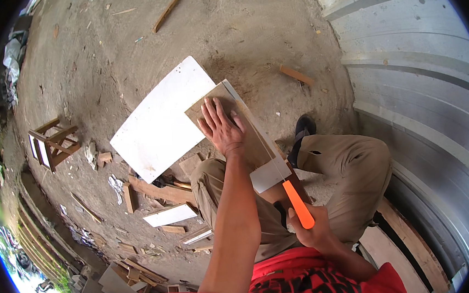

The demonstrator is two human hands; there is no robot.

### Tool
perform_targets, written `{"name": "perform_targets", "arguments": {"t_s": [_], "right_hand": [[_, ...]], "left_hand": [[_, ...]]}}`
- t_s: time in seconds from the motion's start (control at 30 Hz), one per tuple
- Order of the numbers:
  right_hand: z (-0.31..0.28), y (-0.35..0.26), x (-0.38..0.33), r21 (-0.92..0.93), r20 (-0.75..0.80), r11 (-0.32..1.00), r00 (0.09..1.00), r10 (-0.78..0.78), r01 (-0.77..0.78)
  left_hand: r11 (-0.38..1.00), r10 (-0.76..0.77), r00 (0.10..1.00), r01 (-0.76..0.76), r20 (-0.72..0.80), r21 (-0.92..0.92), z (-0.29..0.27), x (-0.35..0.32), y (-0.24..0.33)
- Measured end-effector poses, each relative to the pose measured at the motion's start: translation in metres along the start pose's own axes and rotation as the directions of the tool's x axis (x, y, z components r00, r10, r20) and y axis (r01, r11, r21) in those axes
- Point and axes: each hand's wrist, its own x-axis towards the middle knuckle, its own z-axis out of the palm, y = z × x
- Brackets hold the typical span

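**Sawing a thin board held flat by hand**

A thin brown board (244, 129), likely light, stiff and splintery, rests across the knees over a white panel (161, 122); left hand (221, 126) presses flat, fingers spread; right hand (311, 229) clenches the saw (297, 205) by its orange handle at the board's near edge; best steadied beside the cut

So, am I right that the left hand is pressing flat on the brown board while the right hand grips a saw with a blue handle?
Not quite: the head view shows an orange handle. The left hand does press flat on the brown board, and the right hand has its grip on the saw.
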Motion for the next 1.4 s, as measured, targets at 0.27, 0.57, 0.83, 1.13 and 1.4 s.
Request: {"name": "perform_targets", "arguments": {"t_s": [0.27, 0.57, 0.83, 1.13, 1.4], "right_hand": [[0.073, 0.017, 0.242, -0.074, -0.083, 0.982, 0.98, -0.179, 0.173], [-0.005, 0.009, 0.01, -0.148, 0.088, 0.989, 0.996, -0.008, 0.021], [0.056, 0.033, 0.197, -0.027, -0.026, 0.988, 0.988, -0.152, 0.151], [0.086, 0.028, 0.245, 0.004, -0.029, 0.983, 0.983, -0.183, 0.183], [0.088, 0.028, 0.237, -0.074, -0.067, 0.96, 0.959, -0.274, 0.269]], "left_hand": [[0.999, -0.001, 1.0, 0.0, 0.026, 0.039, 0.011, 0.002, 0.0], [0.999, -0.01, 0.999, 0.008, -0.037, -0.039, 0.003, 0.001, -0.004], [0.999, -0.005, 0.999, 0.003, -0.05, -0.035, 0.007, 0.008, 0.0], [1.0, 0.008, 0.999, -0.009, -0.038, -0.027, 0.003, 0.001, -0.003], [0.997, 0.068, 0.99, -0.072, -0.124, -0.032, 0.009, -0.003, -0.01]]}}
